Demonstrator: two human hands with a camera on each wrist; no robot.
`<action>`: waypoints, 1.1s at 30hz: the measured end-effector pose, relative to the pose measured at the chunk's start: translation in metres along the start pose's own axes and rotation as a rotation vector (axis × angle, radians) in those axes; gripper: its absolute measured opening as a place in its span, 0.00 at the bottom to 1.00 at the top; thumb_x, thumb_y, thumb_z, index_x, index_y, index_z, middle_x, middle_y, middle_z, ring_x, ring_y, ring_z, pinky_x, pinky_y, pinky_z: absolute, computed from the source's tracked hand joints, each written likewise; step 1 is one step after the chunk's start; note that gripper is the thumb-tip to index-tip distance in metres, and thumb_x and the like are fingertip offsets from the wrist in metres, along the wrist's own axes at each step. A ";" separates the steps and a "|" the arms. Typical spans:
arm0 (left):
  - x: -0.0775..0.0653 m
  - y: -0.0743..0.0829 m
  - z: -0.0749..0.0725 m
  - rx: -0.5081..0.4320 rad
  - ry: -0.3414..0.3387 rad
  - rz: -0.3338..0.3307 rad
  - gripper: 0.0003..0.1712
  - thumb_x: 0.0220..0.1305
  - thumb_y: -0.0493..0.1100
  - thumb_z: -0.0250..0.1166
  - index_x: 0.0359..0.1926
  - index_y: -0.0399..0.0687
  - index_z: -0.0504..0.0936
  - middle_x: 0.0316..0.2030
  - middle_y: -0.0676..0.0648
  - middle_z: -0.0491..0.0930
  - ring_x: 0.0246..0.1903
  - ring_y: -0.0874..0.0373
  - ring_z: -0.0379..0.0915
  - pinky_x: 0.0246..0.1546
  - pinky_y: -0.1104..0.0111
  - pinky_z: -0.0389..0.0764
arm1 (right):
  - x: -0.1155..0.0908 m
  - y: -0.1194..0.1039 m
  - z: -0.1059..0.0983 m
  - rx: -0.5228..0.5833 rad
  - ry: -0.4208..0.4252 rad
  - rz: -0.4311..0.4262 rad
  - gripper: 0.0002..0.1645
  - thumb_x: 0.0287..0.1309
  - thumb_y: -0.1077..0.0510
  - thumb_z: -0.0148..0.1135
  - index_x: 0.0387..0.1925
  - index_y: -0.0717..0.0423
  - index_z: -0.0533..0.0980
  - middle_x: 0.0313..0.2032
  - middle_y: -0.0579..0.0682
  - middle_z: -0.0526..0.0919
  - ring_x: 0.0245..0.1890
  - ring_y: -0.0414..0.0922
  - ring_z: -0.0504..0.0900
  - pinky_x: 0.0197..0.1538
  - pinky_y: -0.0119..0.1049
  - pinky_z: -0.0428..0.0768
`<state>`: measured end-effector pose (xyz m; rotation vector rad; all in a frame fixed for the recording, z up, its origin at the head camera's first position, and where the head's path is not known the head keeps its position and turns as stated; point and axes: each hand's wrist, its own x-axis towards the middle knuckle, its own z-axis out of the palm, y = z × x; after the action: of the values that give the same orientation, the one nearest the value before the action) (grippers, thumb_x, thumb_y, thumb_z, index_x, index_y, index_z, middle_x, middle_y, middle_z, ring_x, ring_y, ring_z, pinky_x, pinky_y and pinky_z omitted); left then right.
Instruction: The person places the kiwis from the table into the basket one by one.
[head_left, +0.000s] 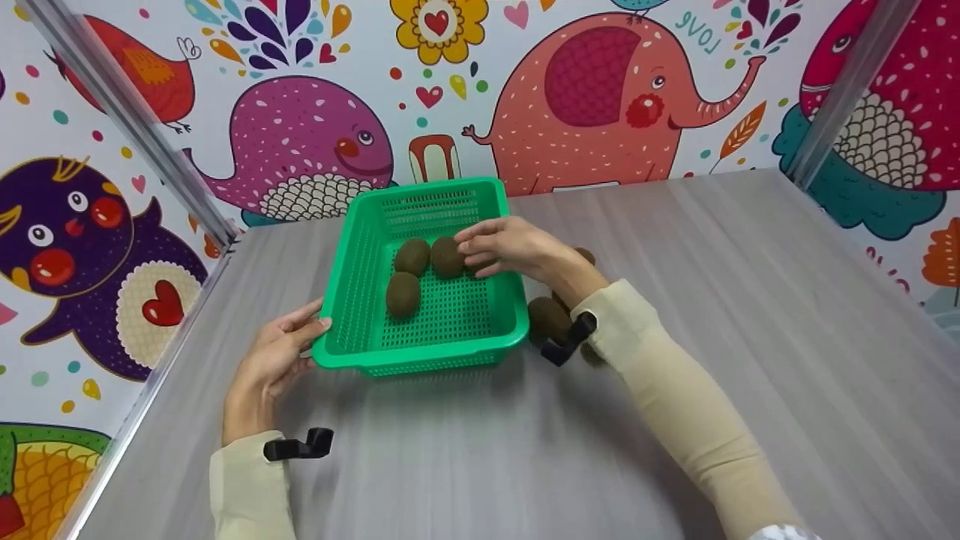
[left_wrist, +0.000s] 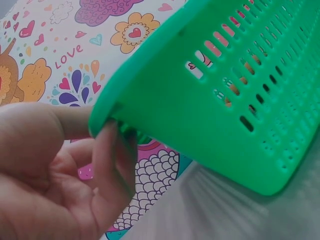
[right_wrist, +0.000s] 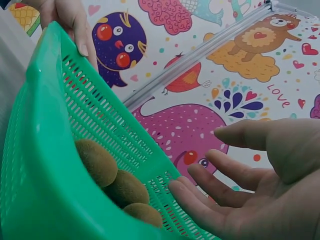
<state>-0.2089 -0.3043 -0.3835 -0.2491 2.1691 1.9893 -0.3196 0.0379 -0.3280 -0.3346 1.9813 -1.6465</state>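
Note:
A green plastic basket [head_left: 427,358] with slotted walls stands on the table. Several brown kiwis [head_left: 403,295] lie inside it, one of them partly hidden behind my right hand. At the basket's near left corner, my left hand [head_left: 276,352] pinches the rim, thumb on top and fingers underneath, as the left wrist view [left_wrist: 75,165] confirms. Over the basket's right side hovers my right hand [head_left: 510,246], palm down, fingers spread and loosely bent. The right wrist view shows nothing between those fingers [right_wrist: 225,192], with kiwis [right_wrist: 97,162] in the basket nearby.
More kiwis [head_left: 550,319] lie on the table just right of the basket, partly covered by my right forearm. Behind the grey wood-grain table [head_left: 735,300] rises a wall with cartoon animals. A metal post [head_left: 142,127] runs along the left corner.

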 end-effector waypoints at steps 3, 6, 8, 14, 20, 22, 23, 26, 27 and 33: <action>0.000 0.000 0.001 -0.016 -0.003 0.002 0.36 0.73 0.42 0.60 0.77 0.44 0.58 0.41 0.57 0.83 0.34 0.66 0.84 0.30 0.73 0.84 | -0.007 0.002 -0.004 -0.012 0.013 -0.021 0.21 0.72 0.54 0.58 0.61 0.56 0.76 0.60 0.54 0.79 0.61 0.52 0.79 0.64 0.47 0.80; 0.000 0.000 0.000 -0.027 -0.005 -0.003 0.37 0.74 0.42 0.60 0.78 0.44 0.57 0.41 0.57 0.83 0.34 0.66 0.84 0.31 0.73 0.84 | -0.015 0.003 -0.007 -0.034 0.027 -0.046 0.21 0.70 0.54 0.60 0.61 0.55 0.76 0.60 0.53 0.79 0.61 0.52 0.79 0.62 0.46 0.81; -0.001 0.000 0.000 -0.036 -0.007 -0.007 0.37 0.74 0.41 0.60 0.78 0.44 0.56 0.41 0.57 0.83 0.35 0.65 0.84 0.31 0.73 0.85 | -0.021 0.003 -0.010 -0.049 0.035 -0.063 0.21 0.70 0.54 0.60 0.61 0.55 0.76 0.59 0.53 0.79 0.60 0.51 0.79 0.61 0.45 0.81; 0.000 0.000 0.000 -0.045 -0.011 -0.012 0.37 0.74 0.41 0.60 0.78 0.45 0.55 0.42 0.57 0.82 0.36 0.65 0.84 0.32 0.72 0.85 | -0.037 0.004 -0.018 -0.075 0.075 -0.100 0.22 0.69 0.53 0.62 0.61 0.54 0.77 0.57 0.53 0.80 0.58 0.50 0.80 0.58 0.43 0.83; 0.000 0.000 0.000 -0.021 -0.015 -0.005 0.38 0.74 0.42 0.59 0.78 0.45 0.55 0.43 0.58 0.83 0.36 0.66 0.84 0.32 0.73 0.85 | -0.053 0.009 -0.026 -0.086 0.104 -0.114 0.23 0.68 0.52 0.63 0.62 0.53 0.76 0.59 0.54 0.79 0.62 0.55 0.79 0.56 0.41 0.84; -0.001 -0.001 -0.001 -0.005 -0.014 0.000 0.38 0.74 0.43 0.59 0.78 0.45 0.55 0.44 0.59 0.83 0.35 0.66 0.84 0.31 0.73 0.84 | -0.057 0.011 -0.029 -0.085 0.112 -0.117 0.24 0.67 0.52 0.63 0.62 0.53 0.76 0.60 0.54 0.79 0.62 0.55 0.79 0.56 0.41 0.84; -0.001 -0.001 -0.001 0.003 -0.013 0.002 0.38 0.74 0.44 0.60 0.78 0.46 0.55 0.44 0.59 0.83 0.35 0.66 0.84 0.31 0.74 0.84 | -0.060 0.012 -0.031 -0.081 0.118 -0.117 0.24 0.67 0.52 0.64 0.62 0.53 0.76 0.60 0.54 0.79 0.62 0.54 0.79 0.56 0.41 0.84; -0.002 -0.001 -0.001 0.012 -0.012 0.007 0.38 0.74 0.44 0.60 0.78 0.46 0.55 0.44 0.60 0.84 0.34 0.67 0.84 0.30 0.74 0.83 | -0.066 0.017 -0.037 -0.078 0.137 -0.125 0.25 0.67 0.52 0.64 0.63 0.54 0.75 0.61 0.54 0.79 0.59 0.51 0.81 0.56 0.40 0.84; -0.002 -0.001 -0.002 0.012 -0.010 0.006 0.38 0.74 0.44 0.60 0.78 0.46 0.55 0.44 0.60 0.84 0.34 0.67 0.84 0.29 0.74 0.83 | -0.068 0.018 -0.039 -0.081 0.145 -0.129 0.26 0.67 0.52 0.64 0.63 0.54 0.75 0.61 0.53 0.79 0.59 0.50 0.82 0.55 0.40 0.84; -0.002 0.001 -0.001 0.000 -0.012 -0.006 0.38 0.74 0.44 0.60 0.78 0.46 0.56 0.43 0.60 0.84 0.34 0.66 0.84 0.30 0.74 0.83 | -0.080 0.030 -0.051 -0.090 0.198 -0.138 0.26 0.64 0.50 0.66 0.62 0.53 0.77 0.61 0.51 0.79 0.58 0.48 0.82 0.57 0.41 0.84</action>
<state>-0.2075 -0.3056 -0.3825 -0.2422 2.1588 1.9825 -0.2772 0.1275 -0.3314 -0.3610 2.2280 -1.7359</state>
